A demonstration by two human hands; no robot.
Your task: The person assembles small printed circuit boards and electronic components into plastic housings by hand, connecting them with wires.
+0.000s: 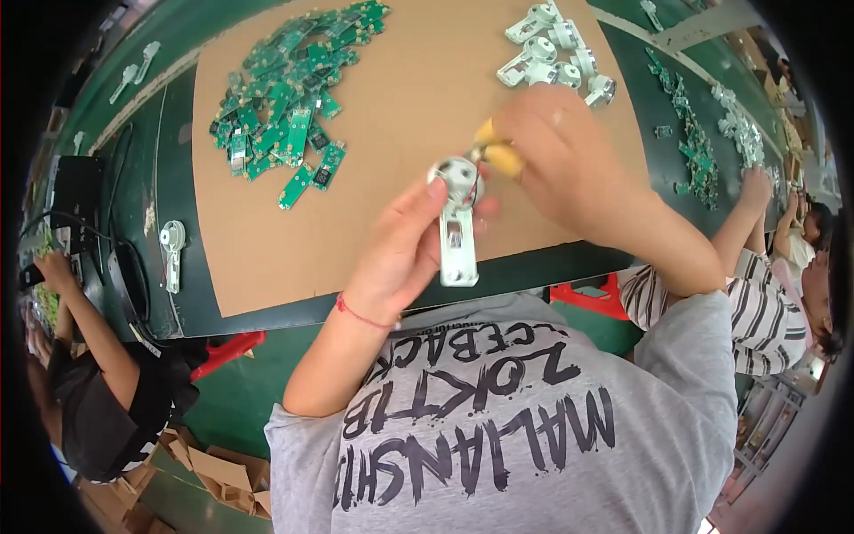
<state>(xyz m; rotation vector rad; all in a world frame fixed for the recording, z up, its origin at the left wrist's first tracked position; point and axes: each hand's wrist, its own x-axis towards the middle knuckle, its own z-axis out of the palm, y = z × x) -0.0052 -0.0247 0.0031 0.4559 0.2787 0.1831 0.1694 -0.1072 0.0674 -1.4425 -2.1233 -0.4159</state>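
I have the left hand [400, 245] clamped on a white plastic part [459, 262] just above the near edge of a cardboard sheet [418, 80], its long slotted arm hanging down toward the person's grey shirt [498, 409] and its round end up between thumb and fingers. The right hand [565, 151] is closed on a yellow-handled tool [505, 161], which it brings in from the right against that round end, where I can make out a dark wire; the tip is small and blurred from here, so I cannot tell whether it touches. A red bracelet [363, 316] circles the left wrist. On the sheet, to the upper left, I see a loose heap of green circuit boards [289, 98], a couple of them trailing off its lower side toward me. At the upper right, just beyond the right hand, lies a cluster of white assemblies [538, 53] with round ends like the held one. The sheet lies on a dark green table [551, 260]; left of it, one more white piece [173, 256] rests by itself near a black cable [127, 285]. Farther right along the table I have another spread of green boards [698, 160], and a co-worker in striped clothing [765, 311] reaches toward white parts there.
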